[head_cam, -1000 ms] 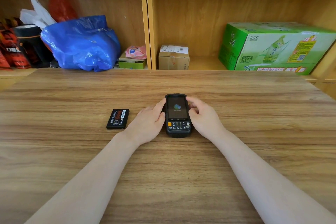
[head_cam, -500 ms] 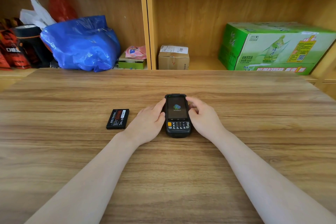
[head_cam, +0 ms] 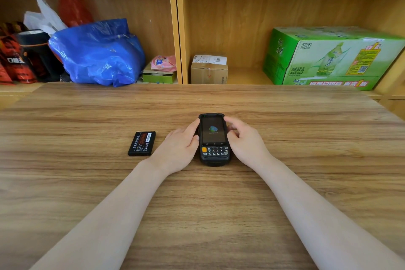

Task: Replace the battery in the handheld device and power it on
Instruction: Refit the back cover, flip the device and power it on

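A black handheld device (head_cam: 213,138) lies face up on the wooden table (head_cam: 197,215). Its screen is lit and shows a small logo, above a keypad with one orange key. My left hand (head_cam: 177,149) holds its left edge with thumb and index finger, the other fingers curled. My right hand (head_cam: 243,140) holds the right edge the same way, index fingertip at the upper right corner. A loose black battery (head_cam: 142,143) with a red label lies flat on the table, just left of my left hand and apart from it.
Shelves stand behind the table's far edge. They hold a blue plastic bag (head_cam: 98,52), red and black packets (head_cam: 19,59), a small cardboard box (head_cam: 209,69) and a large green drinks carton (head_cam: 333,57).
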Motion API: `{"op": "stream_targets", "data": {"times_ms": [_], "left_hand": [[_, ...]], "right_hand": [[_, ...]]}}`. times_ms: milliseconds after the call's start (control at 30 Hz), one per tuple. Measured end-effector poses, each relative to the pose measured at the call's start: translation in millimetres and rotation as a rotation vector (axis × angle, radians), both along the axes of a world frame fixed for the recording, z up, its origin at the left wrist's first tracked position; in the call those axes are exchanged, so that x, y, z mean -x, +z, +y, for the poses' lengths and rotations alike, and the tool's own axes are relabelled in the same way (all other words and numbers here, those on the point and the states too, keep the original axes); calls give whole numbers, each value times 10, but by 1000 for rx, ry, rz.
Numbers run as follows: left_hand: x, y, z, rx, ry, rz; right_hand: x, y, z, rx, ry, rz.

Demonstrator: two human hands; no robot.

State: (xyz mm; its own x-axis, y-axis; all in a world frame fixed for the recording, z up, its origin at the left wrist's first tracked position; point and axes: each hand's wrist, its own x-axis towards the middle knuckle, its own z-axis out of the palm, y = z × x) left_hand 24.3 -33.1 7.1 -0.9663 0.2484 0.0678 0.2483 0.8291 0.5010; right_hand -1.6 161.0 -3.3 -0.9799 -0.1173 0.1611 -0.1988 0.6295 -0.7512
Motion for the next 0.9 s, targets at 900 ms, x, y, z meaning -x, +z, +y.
{"op": "stream_targets", "data": {"times_ms": [900], "left_hand": [[1,2,-3,-2,1,-2]], "right_hand": [[-6,4,-4,-8,1,14]]}}
